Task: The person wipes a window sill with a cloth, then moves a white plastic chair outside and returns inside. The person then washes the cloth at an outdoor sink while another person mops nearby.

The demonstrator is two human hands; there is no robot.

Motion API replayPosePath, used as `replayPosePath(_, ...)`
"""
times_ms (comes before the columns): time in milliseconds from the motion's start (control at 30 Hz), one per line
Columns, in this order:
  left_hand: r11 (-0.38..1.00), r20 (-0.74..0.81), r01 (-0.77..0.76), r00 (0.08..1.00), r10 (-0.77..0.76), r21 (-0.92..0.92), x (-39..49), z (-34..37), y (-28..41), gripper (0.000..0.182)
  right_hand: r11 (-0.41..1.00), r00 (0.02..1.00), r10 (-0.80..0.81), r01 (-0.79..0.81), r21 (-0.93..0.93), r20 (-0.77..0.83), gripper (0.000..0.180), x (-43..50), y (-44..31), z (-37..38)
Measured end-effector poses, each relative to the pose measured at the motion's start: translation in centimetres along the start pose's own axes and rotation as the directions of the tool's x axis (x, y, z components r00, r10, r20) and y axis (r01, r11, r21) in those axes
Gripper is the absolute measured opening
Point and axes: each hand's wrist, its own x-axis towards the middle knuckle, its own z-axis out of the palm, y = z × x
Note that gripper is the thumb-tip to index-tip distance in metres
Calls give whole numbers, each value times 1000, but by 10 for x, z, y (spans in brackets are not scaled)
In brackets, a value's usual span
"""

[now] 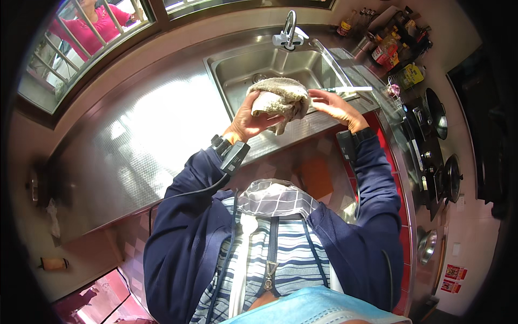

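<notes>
A crumpled pale cloth [279, 97] is bunched up over the front edge of the steel sink [230, 65]. My left hand [251, 117] grips it from the left and below, with a loose end hanging down. On the other side, my right hand [334, 106] has its fingers stretched out close to the cloth's right edge; whether they touch it I cannot tell. Just beyond that hand, a slim white handle [354, 88] lies across the sink's right side. The rest of that tool is partly hidden.
A faucet [290, 34] stands behind the sink. The steel counter [101, 162], glaring with sunlight, stretches left. Sauce bottles [386, 50], a gas stove [435, 178] and a wok [436, 113] are at right. Outside the barred window is a person in pink [89, 28].
</notes>
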Motion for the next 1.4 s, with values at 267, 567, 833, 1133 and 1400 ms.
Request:
replayPosePath(267, 993, -183, -120, 976, 116, -8, 78, -16, 35, 49, 970, 875, 44, -153, -188, -482, 31, 183, 105, -146)
replayPosePath(567, 968, -434, -246, 868, 240, 44, 186, -45, 23, 44, 989, 824, -54, -33, -144, -564, 31, 355, 196, -215)
replayPosePath(833, 963, -514, -268, 826, 230, 0, 239, -50, 14, 42, 935, 932, 228, -130, 329, -280, 29, 356, 162, -213)
replayPosePath(1133, 932, -501, -357, 797, 338, 60, 202, -20, 8, 38, 827, 930, 301, -146, 543, -209, 30, 360, 173, -220)
replayPosePath(1400, 776, -340, -629, 723, 602, 36, 39, 40, -9, 46, 647, 981, 131, -196, 737, 147, 16, 221, 147, -188)
